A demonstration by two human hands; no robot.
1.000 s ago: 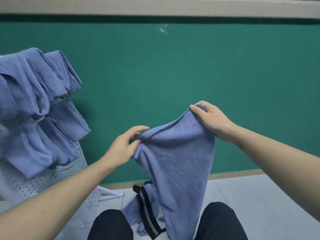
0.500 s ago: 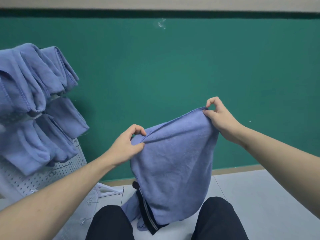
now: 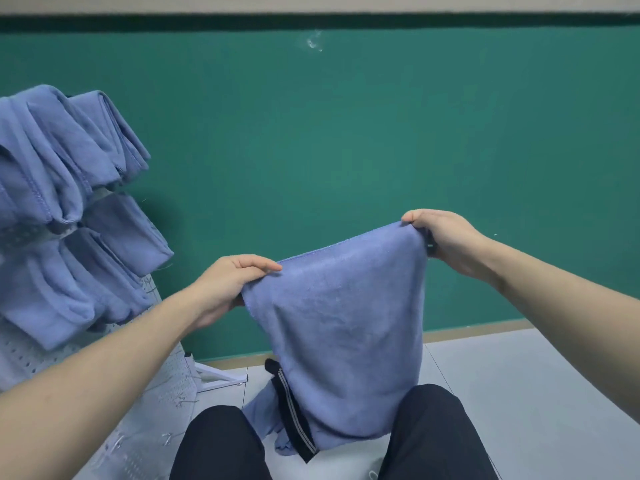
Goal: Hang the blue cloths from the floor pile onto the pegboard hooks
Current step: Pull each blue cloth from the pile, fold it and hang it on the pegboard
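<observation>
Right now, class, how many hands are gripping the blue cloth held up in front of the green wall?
2: the left hand pinches the blue cloth at its left top corner, the right hand its higher right corner.

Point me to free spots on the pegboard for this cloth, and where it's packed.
Upper pegboard is packed: hung blue cloths overlap in rows. Bare perforated panel with empty hooks shows lower, between the left forearm and the left knee. Both hands, left and right, grip the held cloth. Grey floor right of the knees is bare.
</observation>
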